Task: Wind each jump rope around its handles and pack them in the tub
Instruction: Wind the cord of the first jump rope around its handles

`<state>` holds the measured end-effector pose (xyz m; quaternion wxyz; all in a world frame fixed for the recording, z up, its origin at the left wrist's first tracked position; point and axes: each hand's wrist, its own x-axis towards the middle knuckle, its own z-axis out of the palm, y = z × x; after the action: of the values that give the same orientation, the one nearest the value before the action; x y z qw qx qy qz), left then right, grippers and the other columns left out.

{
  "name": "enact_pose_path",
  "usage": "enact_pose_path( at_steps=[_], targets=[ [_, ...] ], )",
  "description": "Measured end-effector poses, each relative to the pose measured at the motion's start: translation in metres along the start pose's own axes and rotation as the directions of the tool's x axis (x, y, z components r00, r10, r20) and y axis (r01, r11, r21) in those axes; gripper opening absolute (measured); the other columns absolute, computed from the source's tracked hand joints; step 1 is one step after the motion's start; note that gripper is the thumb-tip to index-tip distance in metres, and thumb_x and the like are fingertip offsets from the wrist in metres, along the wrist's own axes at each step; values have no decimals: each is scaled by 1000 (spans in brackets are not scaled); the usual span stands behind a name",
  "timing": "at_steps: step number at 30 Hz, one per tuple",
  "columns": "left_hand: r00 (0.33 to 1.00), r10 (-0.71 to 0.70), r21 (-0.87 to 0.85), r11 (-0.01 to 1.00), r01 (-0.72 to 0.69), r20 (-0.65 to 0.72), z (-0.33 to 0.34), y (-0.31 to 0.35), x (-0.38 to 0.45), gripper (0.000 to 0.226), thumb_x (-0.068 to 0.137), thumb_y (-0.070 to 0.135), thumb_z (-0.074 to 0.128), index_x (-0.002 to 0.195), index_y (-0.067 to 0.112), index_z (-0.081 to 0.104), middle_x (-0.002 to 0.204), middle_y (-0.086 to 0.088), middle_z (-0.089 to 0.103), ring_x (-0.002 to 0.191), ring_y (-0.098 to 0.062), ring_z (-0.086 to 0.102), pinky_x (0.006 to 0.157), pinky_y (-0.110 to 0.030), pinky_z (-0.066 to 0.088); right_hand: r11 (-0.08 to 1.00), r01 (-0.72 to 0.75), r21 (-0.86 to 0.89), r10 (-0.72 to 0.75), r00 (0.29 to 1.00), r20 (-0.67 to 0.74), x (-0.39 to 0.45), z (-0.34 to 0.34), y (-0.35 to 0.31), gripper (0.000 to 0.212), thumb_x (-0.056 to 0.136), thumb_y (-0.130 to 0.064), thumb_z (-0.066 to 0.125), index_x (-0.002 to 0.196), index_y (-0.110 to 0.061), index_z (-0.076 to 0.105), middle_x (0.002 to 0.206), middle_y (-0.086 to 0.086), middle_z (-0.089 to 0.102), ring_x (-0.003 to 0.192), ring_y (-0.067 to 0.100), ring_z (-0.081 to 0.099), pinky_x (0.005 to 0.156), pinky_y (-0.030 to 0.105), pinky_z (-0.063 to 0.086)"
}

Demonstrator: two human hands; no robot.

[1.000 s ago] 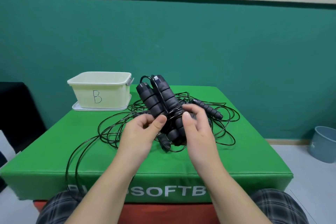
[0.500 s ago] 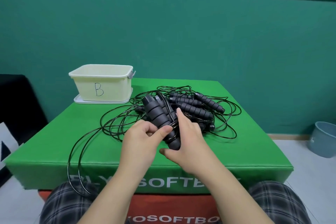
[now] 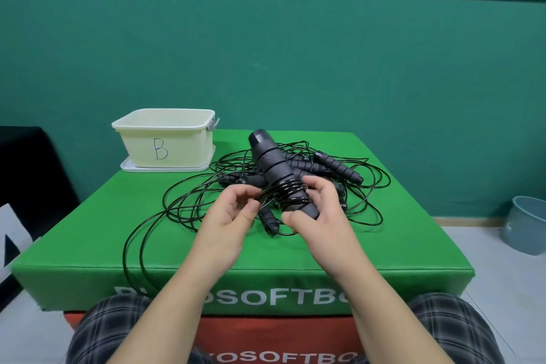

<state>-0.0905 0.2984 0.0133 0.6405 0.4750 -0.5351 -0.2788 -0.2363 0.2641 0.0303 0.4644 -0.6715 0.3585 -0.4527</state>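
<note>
The right hand (image 3: 322,216) is gripping a pair of black ribbed foam jump-rope handles (image 3: 277,171), tilting them up and away over the green padded tabletop (image 3: 413,230), with several turns of thin black cord (image 3: 291,190) wrapped round them. The left hand (image 3: 233,216) is pinching that cord just beside the handles (thumb against fingertips). Behind them, more black handles (image 3: 339,167) are lying in a loose tangle of cord (image 3: 183,201). The cream plastic tub marked B (image 3: 165,142) is sitting on its lid at the far left corner.
</note>
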Motion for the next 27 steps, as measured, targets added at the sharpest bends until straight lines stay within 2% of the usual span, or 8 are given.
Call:
enact_pose_path(
  at_steps=[4,7,10,13,15,18,21,27],
  targets=[
    [981,-187,-124,973,192,53,3,-12,0,10,93,17,51,103,16,55,65,5,49,46,-1,37,44,-14,30,999,-33,-10,33,997,69,-4,4,0,56,64,-33,61,116,-26,41,105,-10,63,81,2,56,77,23,45],
    [964,-221,-157,957,243,149,0,-18,-1,25,85,35,55,100,16,62,62,10,47,50,-2,38,45,-13,29,998,-39,-49,43,995,93,-4,3,1,48,78,-31,66,118,-27,40,100,-14,63,74,-3,53,72,19,43],
    [980,-196,-200,959,199,31,0,-19,-1,17,83,32,66,85,16,69,63,1,40,49,-4,32,43,-14,26,996,11,-83,-3,996,93,-5,6,4,54,74,-38,61,123,-34,38,108,-14,61,82,-3,56,82,25,46],
    [958,-243,-219,954,207,-153,2,-17,-1,17,71,32,65,72,16,68,54,3,42,47,-7,32,42,-14,28,970,183,-161,-182,983,23,-2,6,9,45,81,-34,56,119,-50,37,127,-20,45,114,2,51,100,24,39],
    [936,-250,-170,962,212,-247,3,-13,-1,11,71,26,69,66,17,65,45,6,46,45,-9,36,45,-21,30,909,303,-285,-318,948,-6,1,3,10,41,87,-25,52,118,-51,43,126,-17,44,117,-2,44,102,16,32],
    [937,-151,10,987,162,-315,4,-9,-1,18,73,21,75,60,16,63,43,6,52,43,-6,42,51,-27,34,862,350,-367,-373,928,8,4,3,11,37,91,-20,44,127,-25,53,122,-7,48,114,-15,37,98,2,22],
    [949,4,164,985,50,-315,4,-6,-5,25,75,20,76,54,24,62,54,8,57,50,0,47,55,-17,37,874,265,-407,-265,962,58,4,2,12,45,96,-26,42,138,-13,44,129,-8,41,116,-13,32,99,-1,16],
    [959,188,347,932,-106,-210,4,-11,-9,28,81,10,70,63,30,62,71,7,58,68,-2,53,63,-11,38,697,203,-687,-143,979,144,1,1,16,91,83,-47,67,152,-15,16,150,-5,30,136,15,23,113,24,17]
  ],
)
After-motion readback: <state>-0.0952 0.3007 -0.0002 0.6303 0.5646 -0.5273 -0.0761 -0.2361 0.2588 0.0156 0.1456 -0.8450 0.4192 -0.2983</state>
